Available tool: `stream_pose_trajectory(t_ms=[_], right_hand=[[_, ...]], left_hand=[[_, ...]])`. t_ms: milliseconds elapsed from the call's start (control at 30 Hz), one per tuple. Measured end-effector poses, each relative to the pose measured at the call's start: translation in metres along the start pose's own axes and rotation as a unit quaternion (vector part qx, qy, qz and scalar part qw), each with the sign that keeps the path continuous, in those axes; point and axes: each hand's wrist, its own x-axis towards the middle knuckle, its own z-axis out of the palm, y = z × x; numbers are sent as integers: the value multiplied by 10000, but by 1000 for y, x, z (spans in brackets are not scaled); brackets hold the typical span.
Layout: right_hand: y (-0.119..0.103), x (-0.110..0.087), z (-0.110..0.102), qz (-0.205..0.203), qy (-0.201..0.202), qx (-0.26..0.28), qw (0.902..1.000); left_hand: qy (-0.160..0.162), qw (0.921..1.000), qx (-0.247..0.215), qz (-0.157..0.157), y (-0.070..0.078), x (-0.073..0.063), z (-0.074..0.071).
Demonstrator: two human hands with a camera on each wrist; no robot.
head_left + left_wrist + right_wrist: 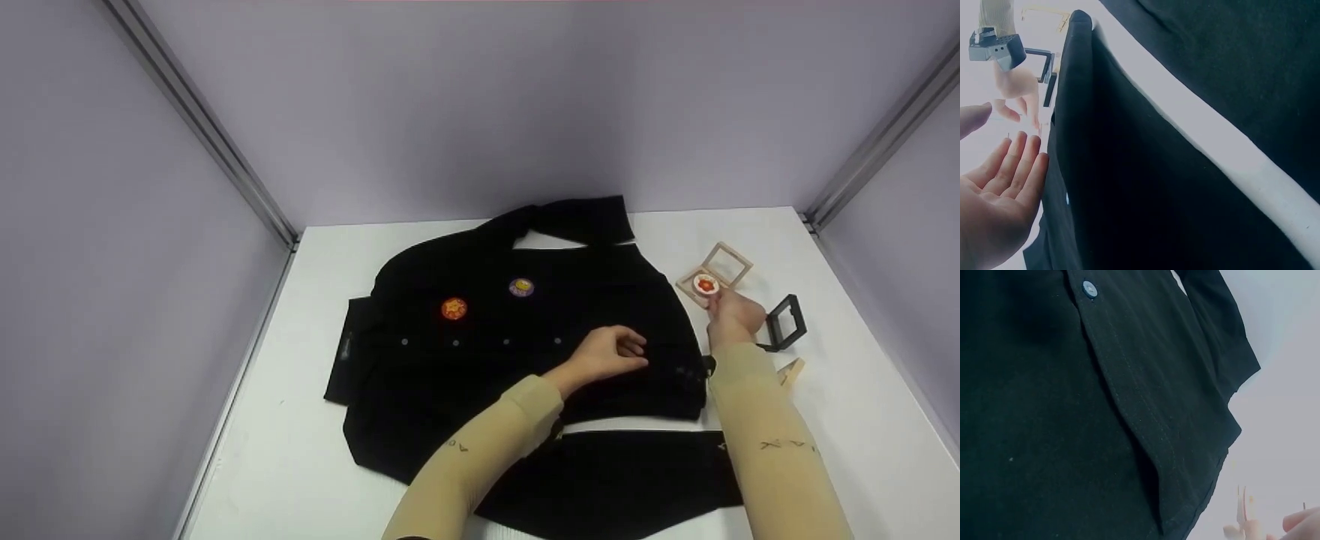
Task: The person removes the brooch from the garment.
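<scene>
A black button-up shirt lies spread on the white table, with a red-orange round badge and a purple-and-yellow round badge on it. Over the shirt's lower front hovers my left hand, fingers relaxed, holding nothing; its open palm shows in the left wrist view. To the right of the shirt, my right hand pinches the edge of a white round badge with a red-orange design. That badge is at a small, opened wooden frame case. In the right wrist view the fingers barely show.
A black frame case stands open beside my right hand. Another wooden piece is partly hidden by the right sleeve. Pale panels enclose the table at the back and sides.
</scene>
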Motion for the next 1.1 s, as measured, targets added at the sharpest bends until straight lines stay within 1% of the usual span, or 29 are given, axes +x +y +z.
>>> stream_pose_trajectory(t_ms=[167,300,400,500,600,767,1100], right_hand=[[-1,-3,3,337,-259,504,9978],[-1,-7,5,503,-391,602,9962],[0,-11,6,504,-491,621,9956],[-1,-15,8,535,-705,646,9940],[-2,-18,10,526,-856,560,9934],[-6,-22,12,434,-943,416,9937],[-7,-30,13,423,-1252,412,9904]], left_hand=[[12,10000,27,-1,-1,-1,-1],[8,10000,-8,-13,1,-2,-3],[16,10000,-8,-6,2,-2,-5],[47,9999,103,25,2,-1,-7],[76,9997,227,39,2,0,-9],[158,9995,271,-1,4,0,-15],[240,9995,220,-65,1,-1,-24]])
